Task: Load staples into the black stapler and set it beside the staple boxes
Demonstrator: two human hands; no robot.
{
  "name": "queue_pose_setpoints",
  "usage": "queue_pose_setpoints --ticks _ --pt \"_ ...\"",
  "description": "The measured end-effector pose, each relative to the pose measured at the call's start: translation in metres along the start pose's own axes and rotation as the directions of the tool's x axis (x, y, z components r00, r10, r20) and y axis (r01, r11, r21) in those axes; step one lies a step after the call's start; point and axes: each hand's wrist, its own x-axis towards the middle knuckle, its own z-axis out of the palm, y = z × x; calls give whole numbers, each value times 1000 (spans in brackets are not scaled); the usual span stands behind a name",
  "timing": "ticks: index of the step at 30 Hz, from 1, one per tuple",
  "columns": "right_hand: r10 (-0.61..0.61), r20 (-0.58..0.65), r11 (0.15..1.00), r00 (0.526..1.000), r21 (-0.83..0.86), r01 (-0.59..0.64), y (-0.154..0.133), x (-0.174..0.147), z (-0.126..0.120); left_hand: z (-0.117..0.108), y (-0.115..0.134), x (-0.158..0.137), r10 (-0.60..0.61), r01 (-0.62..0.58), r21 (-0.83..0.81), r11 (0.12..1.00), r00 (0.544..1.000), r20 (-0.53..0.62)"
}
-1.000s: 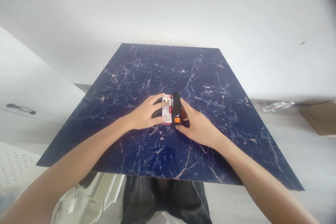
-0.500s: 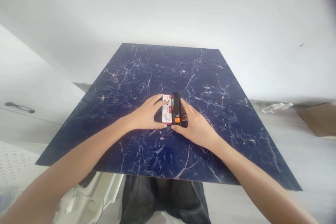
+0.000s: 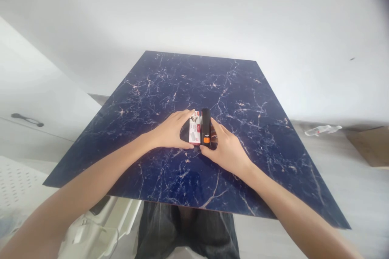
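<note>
A small white-and-red box (image 3: 195,131), with a picture of what look like staples printed on its face, stands at the middle of the table. Close against its right side is a black stapler (image 3: 206,123) with an orange patch at the near end. My left hand (image 3: 170,130) grips the box, thumb at its near end and fingertips at its far end. Around the right side of the stapler curls my right hand (image 3: 227,143), its thumb at the near end. Some of the right fingers are hidden behind the stapler.
The dark blue marble-patterned table (image 3: 194,77) has a white wall behind it. On the floor to the right lie a clear plastic bottle (image 3: 323,130) and a brown cardboard box (image 3: 369,145). A white cabinet with a dark handle (image 3: 27,120) is at left.
My left index finger has moved off the face of the box to its far edge. Box and stapler stay side by side; the camera view has shifted slightly.
</note>
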Motion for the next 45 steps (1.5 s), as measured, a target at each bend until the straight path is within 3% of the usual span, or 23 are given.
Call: queue_pose_setpoints --ticks 8,16,22,29,33,37,42,45 --pt "36 -54 996 998 -74 -40 8 5 -12 9 7 29 9 -9 10 1000 1000 -28" --pt "180 -150 946 972 -245 -213 56 29 -63 34 26 130 60 -60 23 998 998 27" --pt "424 -218 819 879 -322 -474 109 31 -113 72 62 210 113 -115 26 993 993 45" --pt "556 -278 725 783 -299 -621 150 14 -158 107 102 269 176 -178 19 984 981 77" --pt "595 -287 701 751 -272 -659 160 11 -168 116 112 279 152 -155 18 988 983 105" --pt "600 -266 712 754 -252 -655 162 9 -169 116 115 278 147 -150 12 989 979 141" --pt "541 -252 773 802 -227 -592 159 2 -174 103 116 258 93 -96 2 995 974 205" --pt "393 -340 838 854 -250 -485 151 4 -170 89 107 228 97 -96 -15 995 975 199"
